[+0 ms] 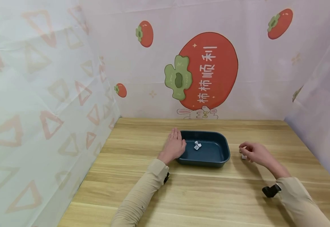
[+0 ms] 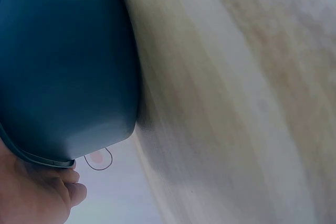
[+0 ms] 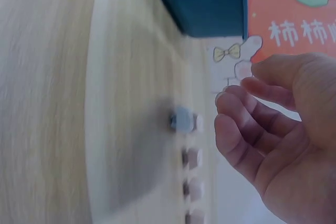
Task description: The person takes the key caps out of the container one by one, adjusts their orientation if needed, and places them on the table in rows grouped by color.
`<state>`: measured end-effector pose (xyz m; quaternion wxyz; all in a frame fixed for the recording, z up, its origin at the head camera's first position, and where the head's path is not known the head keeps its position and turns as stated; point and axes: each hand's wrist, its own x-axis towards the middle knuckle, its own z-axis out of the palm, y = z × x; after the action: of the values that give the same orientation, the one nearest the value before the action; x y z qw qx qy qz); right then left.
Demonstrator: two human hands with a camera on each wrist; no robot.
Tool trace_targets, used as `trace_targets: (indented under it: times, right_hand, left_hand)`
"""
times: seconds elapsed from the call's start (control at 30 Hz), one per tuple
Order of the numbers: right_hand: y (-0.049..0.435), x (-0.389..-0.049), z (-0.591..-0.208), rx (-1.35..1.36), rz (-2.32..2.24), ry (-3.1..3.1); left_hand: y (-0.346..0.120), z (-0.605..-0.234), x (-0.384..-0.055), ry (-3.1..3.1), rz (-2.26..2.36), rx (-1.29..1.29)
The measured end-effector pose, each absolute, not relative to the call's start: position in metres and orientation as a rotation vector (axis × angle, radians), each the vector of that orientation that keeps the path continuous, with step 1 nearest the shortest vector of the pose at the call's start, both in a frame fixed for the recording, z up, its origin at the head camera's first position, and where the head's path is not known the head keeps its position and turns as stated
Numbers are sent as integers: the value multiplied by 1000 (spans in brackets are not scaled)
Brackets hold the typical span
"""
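A person's two bare hands are working well apart over a light, wood-grained tabletop [image 1: 199, 195]. A dark blue, rounded-corner rectangular tray [image 1: 210, 154] with a smooth finish is sitting between them. The left hand [image 1: 174, 146] is resting along the tray's left end, its fingers lying fairly straight against the rim. The right hand [image 1: 257, 154] is hovering to the right of the tray, its fingers loosely bent and the thumb near them; the right wrist view is showing nothing between them.

Small white cubes with dark markings [image 1: 196, 147] are lying clustered on the tray floor, left of its middle. More small, pale cubes [image 3: 184, 120] are standing on the tabletop near the right hand, several of them forming a row; one is looking whiter, the others pinkish.

Judging by their size and crisp edges, the loose cubes are probably light, stiff and hard to damage, but their smooth-looking faces may be slippery. Two opposite side faces are offering the best hold, with thumb and fingertip squarely across one cube, clear of its neighbours. The tray is looking rigid and likely light enough to be sliding if bumped; its rim is giving the surest hold. Whether it is plastic or metal is unclear.
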<state>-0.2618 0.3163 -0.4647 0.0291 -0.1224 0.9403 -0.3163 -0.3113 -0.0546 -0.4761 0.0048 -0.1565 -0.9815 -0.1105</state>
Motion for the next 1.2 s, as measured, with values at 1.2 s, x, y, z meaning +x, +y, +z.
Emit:
trace_targets:
  times: [1.2]
  right_hand:
    - [215,-280,-446,-642,-1061,2985]
  left_hand:
    - [-55,-478,-313,-3073,-321,-499]
